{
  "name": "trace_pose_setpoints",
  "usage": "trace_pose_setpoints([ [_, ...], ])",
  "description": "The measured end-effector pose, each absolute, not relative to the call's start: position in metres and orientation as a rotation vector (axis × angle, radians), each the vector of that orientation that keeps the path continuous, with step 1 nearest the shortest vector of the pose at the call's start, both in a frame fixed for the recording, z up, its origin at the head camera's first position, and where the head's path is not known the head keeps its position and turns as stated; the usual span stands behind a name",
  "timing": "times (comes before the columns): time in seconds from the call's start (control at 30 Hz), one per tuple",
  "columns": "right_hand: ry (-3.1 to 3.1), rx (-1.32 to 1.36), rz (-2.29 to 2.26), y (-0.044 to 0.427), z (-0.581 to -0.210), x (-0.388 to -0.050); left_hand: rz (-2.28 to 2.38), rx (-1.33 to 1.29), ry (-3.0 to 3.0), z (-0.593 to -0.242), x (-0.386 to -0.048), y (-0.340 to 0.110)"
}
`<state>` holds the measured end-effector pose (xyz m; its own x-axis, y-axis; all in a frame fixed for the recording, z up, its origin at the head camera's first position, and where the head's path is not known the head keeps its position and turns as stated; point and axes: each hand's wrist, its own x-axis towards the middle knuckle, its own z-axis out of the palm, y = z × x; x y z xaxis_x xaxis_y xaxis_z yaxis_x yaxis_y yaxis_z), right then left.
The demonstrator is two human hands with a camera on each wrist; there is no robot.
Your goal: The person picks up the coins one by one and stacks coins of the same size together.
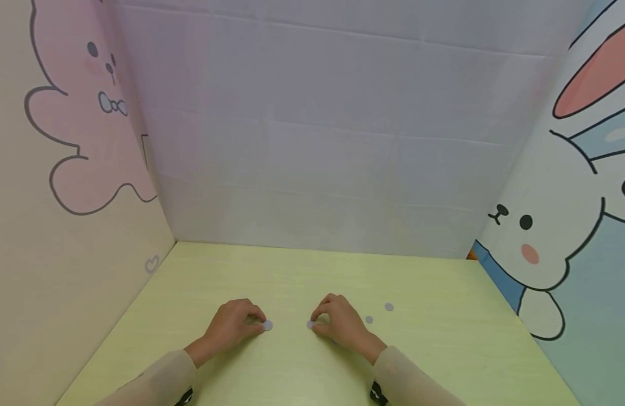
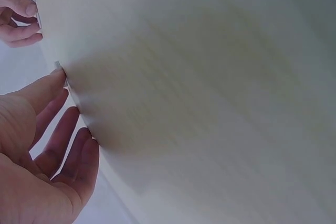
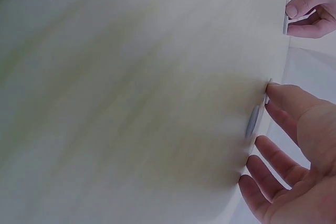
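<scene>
Small grey disc (image 1: 268, 326), flat and round: pinched between thumb and finger of the left hand (image 1: 232, 323); grip narrow, other fingers loosely bent. Second disc (image 1: 309, 325): pinched likewise at the tips of the right hand (image 1: 344, 324), facing the first, the two well apart. Third disc (image 3: 252, 121): just beside the right hand's fingers, mostly hidden by that hand in the head view. Fourth disc (image 1: 369, 319): on the pale yellow table (image 1: 272, 276), near the right hand, to its right. Fifth disc (image 1: 389, 307): farther right and slightly beyond. Sleeves (image 1: 414, 379): two, light, behind the hands. Creased pale sheet (image 1: 317, 135): upright, beyond both hands. Pink bear drawing (image 1: 96, 163): wall, left of the hands. White rabbit drawing (image 1: 558, 242): wall, right.
</scene>
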<state>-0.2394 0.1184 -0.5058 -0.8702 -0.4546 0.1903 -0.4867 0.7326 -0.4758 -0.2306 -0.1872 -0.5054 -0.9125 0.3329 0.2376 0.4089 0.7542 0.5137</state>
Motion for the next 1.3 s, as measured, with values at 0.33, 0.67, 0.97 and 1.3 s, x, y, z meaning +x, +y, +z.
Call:
trace_pose_setpoints([
  [0.33,-2.874,0.783,0.82,0.119,-0.505,-0.241,-0.879,-0.623,-2.86,-0.5,-0.233,-0.189],
  [0.67,-2.874,0.775,0.84,0.118,-0.508,-0.241,-0.775,-0.65,-2.852,-0.495,-0.236,-0.179],
  [0.97,-2.878,0.758,0.847,0.12,-0.507,-0.242,-0.819,-0.745,-2.83,-0.494,-0.239,-0.147],
  [1.3,-2.853,0.765,0.883,0.121,-0.509,-0.245,-0.878,-0.808,-2.795,-0.504,-0.241,-0.119],
])
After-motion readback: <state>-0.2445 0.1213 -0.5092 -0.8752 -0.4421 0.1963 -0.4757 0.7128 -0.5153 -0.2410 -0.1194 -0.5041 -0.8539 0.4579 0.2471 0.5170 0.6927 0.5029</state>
